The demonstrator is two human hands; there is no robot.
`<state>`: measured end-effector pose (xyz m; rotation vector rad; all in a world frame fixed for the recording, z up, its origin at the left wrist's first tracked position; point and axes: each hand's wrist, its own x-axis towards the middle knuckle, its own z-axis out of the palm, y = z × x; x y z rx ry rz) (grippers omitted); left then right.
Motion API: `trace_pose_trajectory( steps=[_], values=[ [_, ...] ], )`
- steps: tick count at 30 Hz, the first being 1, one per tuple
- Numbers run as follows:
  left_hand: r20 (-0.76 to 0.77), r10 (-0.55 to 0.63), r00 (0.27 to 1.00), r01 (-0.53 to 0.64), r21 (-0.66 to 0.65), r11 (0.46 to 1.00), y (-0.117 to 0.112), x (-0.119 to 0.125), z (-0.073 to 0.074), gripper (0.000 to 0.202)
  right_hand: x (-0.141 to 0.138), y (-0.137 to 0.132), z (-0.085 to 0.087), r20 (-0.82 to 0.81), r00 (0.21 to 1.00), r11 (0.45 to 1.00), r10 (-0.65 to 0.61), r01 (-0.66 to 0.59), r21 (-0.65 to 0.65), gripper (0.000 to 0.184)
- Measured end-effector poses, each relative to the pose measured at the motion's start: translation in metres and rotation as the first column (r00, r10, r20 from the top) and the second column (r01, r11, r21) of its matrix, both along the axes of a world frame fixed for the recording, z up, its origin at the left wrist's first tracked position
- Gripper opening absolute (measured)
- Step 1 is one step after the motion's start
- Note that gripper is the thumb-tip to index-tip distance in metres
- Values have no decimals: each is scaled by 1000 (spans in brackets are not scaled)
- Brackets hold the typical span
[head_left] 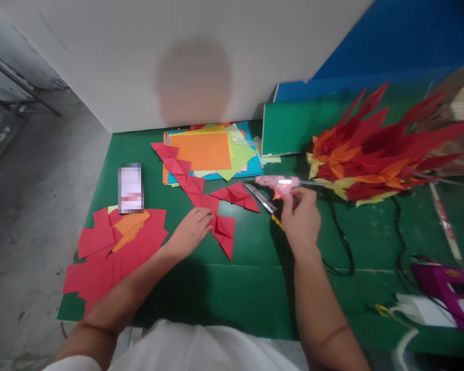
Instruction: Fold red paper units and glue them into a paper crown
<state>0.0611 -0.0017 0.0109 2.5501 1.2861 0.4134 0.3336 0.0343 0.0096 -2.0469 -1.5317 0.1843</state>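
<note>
My left hand [193, 229] rests on the table with its fingers curled together onto a folded red paper piece [225, 233]. A chain of folded red paper pieces [183, 172] runs up and left from these fingers, and another folded red triangle [237, 196] lies just to the right. My right hand [302, 219] pinches a pink glue gun [276, 182] near its grip, nozzle pointing left. Beside it, partly under the nozzle, lies a utility knife [263, 200] with a yellow end.
Red paper sheets [131, 252] spread at left beside a blurred-out phone [131, 188]. Coloured paper [203, 152] is stacked at the back. A red and orange paper flame shape [371, 149] stands right, by a green board [286, 126], black cable [344, 237] and purple box [441, 288].
</note>
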Motion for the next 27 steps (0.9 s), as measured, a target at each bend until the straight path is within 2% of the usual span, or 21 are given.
trace_pose_trajectory(
  steps=[4,8,11,13,15,17,18,19,23,27],
  values=[
    [33,41,999,-41,1,999,-5,0,-6,25,-1,2,-4,18,999,999,43,-43,11,25],
    [80,99,992,-97,-32,995,-2,-4,-7,26,0,4,-5,87,993,996,81,-83,17,27],
    [95,143,985,-141,-30,990,3,-7,-5,25,-2,3,0,165,974,978,154,-175,116,25],
    [109,150,983,-148,-23,989,4,-8,-4,23,-9,-2,6,175,947,923,270,-306,232,24],
    [128,155,980,-154,-14,988,5,-8,-5,21,-22,-9,11,137,883,831,449,-469,300,26],
    [156,170,973,-172,2,985,5,-10,-7,20,-41,-16,13,88,723,682,685,-680,269,30],
    [170,183,968,-187,12,982,6,-11,-8,21,-51,-20,13,75,636,610,768,-763,213,31],
    [184,200,962,-207,22,978,7,-12,-9,22,-61,-23,12,66,580,564,812,-808,168,31],
    [204,249,947,-262,40,964,12,-16,-11,22,-89,-30,0,89,496,499,864,-866,-22,36],
    [161,189,969,-203,79,976,16,-15,-6,14,-93,-33,-8,163,462,479,872,-874,-85,39]
  ],
)
